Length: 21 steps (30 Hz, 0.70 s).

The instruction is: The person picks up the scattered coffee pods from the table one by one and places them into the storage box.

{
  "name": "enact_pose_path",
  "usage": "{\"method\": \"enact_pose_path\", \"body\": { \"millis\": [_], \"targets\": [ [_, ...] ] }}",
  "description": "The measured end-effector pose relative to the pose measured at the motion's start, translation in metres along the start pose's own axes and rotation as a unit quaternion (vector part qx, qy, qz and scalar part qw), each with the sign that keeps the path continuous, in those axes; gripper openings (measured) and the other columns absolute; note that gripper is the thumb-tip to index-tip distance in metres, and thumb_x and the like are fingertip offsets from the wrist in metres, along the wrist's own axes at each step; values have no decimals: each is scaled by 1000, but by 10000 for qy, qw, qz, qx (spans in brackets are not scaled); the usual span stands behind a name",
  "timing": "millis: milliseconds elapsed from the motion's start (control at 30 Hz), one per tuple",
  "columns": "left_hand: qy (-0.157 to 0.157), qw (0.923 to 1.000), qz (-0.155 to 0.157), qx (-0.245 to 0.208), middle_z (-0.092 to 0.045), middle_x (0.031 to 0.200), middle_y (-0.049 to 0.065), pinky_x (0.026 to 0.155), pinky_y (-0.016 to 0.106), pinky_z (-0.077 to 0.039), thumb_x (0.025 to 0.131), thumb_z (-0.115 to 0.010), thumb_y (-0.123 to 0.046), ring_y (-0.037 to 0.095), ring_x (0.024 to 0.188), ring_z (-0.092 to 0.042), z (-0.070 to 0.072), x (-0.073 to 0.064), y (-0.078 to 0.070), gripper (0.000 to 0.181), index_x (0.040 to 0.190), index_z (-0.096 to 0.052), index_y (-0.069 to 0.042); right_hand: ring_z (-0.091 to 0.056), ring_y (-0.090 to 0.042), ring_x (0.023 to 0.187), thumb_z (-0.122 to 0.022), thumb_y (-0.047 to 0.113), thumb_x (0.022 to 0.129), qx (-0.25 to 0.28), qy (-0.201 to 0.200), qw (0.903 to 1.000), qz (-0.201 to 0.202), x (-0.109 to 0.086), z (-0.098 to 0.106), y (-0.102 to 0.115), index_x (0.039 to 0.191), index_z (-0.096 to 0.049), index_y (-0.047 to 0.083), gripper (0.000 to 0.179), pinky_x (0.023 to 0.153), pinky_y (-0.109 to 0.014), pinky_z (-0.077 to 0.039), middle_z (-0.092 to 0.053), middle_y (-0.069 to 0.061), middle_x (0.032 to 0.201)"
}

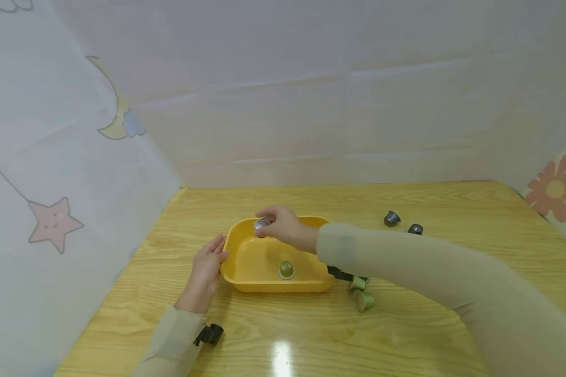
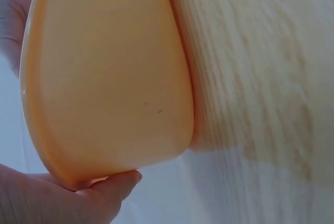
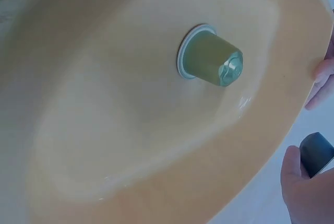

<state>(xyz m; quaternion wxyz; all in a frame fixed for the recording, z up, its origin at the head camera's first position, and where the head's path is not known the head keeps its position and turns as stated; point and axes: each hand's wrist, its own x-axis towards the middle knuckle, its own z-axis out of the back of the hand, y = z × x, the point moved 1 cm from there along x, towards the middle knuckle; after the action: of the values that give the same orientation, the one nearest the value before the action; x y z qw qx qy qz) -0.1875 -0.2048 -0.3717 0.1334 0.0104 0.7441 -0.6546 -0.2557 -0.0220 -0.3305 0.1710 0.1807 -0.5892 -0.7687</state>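
Note:
A yellow plastic tub (image 1: 283, 287) stands on the wooden table. My left hand (image 1: 205, 267) holds its left end, the thumb and fingers pinching the rim, as the left wrist view also shows. Over the tub's far left part, my right hand (image 1: 287, 228) pinches a dark grey coffee capsule (image 3: 316, 154) between thumb and fingers; its silvery face (image 1: 261, 224) shows in the head view. A green coffee capsule (image 1: 286, 269) stands inside the tub near the front wall, its wide rim down on the floor.
To the right of the tub lie two green capsules (image 1: 363, 301), partly below my right sleeve (image 1: 387, 251). Two dark grey capsules (image 1: 392, 218) sit farther back, one partly hidden by the sleeve. Pale printed sheets (image 1: 311, 131) rise behind and beside the table.

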Motion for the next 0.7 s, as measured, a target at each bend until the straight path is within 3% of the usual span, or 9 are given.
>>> {"method": "enact_pose_path", "body": {
  "millis": [333, 700],
  "targets": [
    [-91, 9999, 57, 84, -19, 157, 21, 116, 40, -23, 100, -33, 9, 30, 145, -18, 2, -3, 1, 55, 151, -15, 7, -59, -23, 105, -71, 4, 88, -777, 232, 9964, 227, 9, -9, 1, 126, -60, -6, 41, 89, -30, -53, -62, -15, 122],
    [-167, 9999, 6, 20, -21, 156, 23, 116, 41, -23, 100, -33, 10, 32, 144, -20, -1, -4, 0, 53, 150, -17, 9, -60, -23, 105, -70, 4, 89, -883, 334, 9953, 217, 18, -14, -1, 127, -60, -5, 40, 89, -30, -53, -63, -15, 122]
  ]
}}
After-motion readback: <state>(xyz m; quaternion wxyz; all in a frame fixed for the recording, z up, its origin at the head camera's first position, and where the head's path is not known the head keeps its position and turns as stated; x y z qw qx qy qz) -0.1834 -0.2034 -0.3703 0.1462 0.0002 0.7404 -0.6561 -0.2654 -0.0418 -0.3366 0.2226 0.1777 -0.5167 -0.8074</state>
